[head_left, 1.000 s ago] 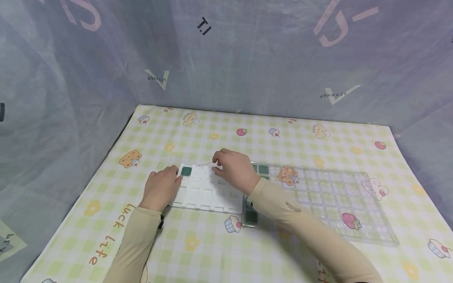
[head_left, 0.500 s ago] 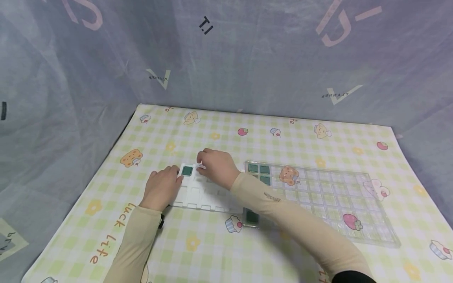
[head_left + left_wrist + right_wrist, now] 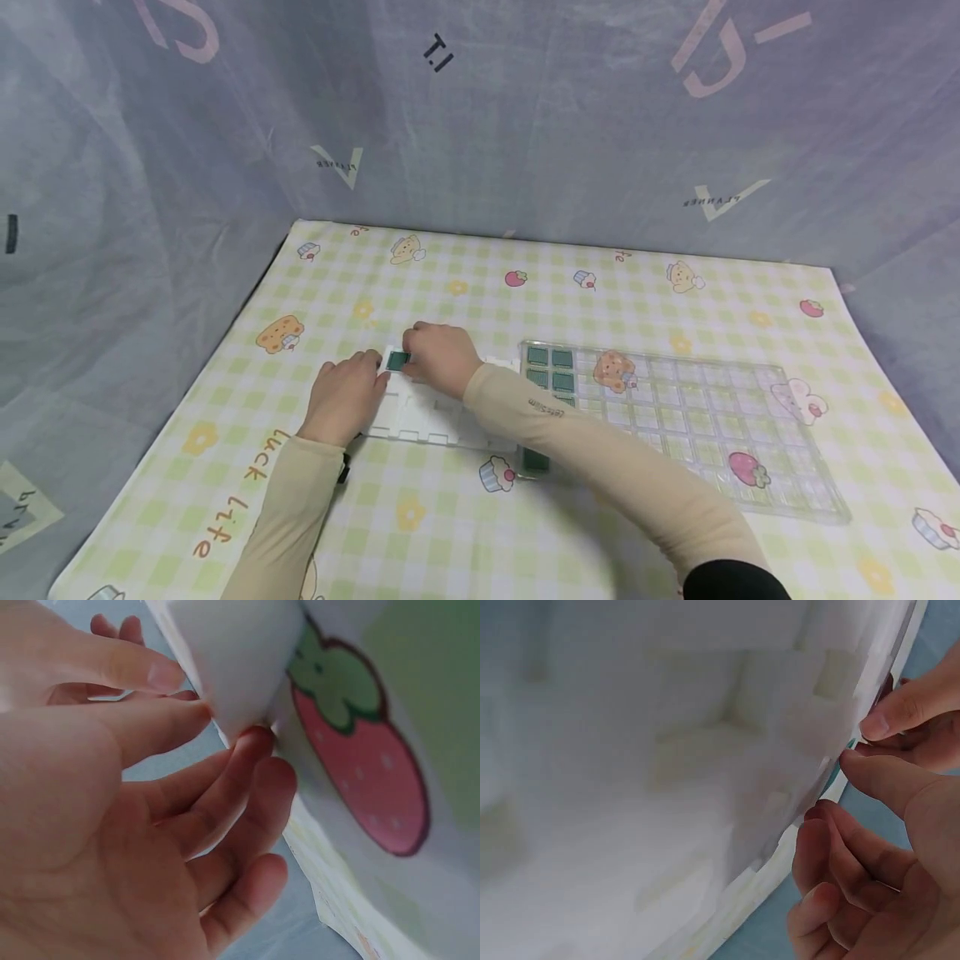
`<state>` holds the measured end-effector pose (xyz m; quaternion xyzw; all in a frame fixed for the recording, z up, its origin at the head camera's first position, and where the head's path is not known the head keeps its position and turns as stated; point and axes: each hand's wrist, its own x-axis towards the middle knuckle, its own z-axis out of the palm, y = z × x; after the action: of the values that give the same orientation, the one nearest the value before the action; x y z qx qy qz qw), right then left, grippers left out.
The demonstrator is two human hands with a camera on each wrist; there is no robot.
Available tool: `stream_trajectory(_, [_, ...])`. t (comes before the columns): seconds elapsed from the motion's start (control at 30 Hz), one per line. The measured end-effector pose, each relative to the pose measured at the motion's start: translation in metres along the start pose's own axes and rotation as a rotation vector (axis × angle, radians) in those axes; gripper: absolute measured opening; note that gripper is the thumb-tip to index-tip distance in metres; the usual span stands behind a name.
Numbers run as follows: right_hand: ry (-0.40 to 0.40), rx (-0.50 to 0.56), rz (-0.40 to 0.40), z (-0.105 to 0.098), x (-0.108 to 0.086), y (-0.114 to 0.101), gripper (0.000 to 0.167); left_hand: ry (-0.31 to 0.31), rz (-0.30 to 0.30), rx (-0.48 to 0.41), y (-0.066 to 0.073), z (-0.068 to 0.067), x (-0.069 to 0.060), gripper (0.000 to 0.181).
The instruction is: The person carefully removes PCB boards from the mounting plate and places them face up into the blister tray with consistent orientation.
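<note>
A white tray with moulded pockets lies flat in the head view. In its far left pocket sits a square green chip. My left hand holds the tray's left edge; in the left wrist view, thumb and fingertips meet at a white corner. My right hand reaches over the tray from the right, thumb and fingertip pinching at the chip's right side. A green sliver of the chip shows by the thumb in the right wrist view. The fingertips partly hide the contact.
A clear compartment tray adjoins the white one on the right. Several green chips fill its left columns, partly covered by my right sleeve. A checkered cloth covers the table, with grey drapes behind it.
My right hand has moved left across the white tray to the green chip at its far left corner. My left hand stays at the tray's left edge.
</note>
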<state>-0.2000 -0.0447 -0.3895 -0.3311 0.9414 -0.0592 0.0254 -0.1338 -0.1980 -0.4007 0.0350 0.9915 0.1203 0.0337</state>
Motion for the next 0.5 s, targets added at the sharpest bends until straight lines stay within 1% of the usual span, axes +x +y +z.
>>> stream_trajectory(0.17, [-0.014, -0.038, 0.008, 0.0002, 0.0034, -0.0040, 0.023, 0.011, 0.002, 0.001, 0.0011, -0.0008, -0.0016, 0.034])
stream_trajectory(0.33, [-0.028, -0.032, 0.024, -0.0013, 0.0049, -0.0052, 0.025, 0.008, -0.001, 0.000, 0.0012, -0.0012, -0.0016, 0.033])
stream_trajectory(0.5, [-0.016, -0.019, 0.026, -0.0014, 0.0046, -0.0052, 0.024, 0.007, -0.003, 0.004, 0.0012, -0.0004, -0.0003, 0.033])
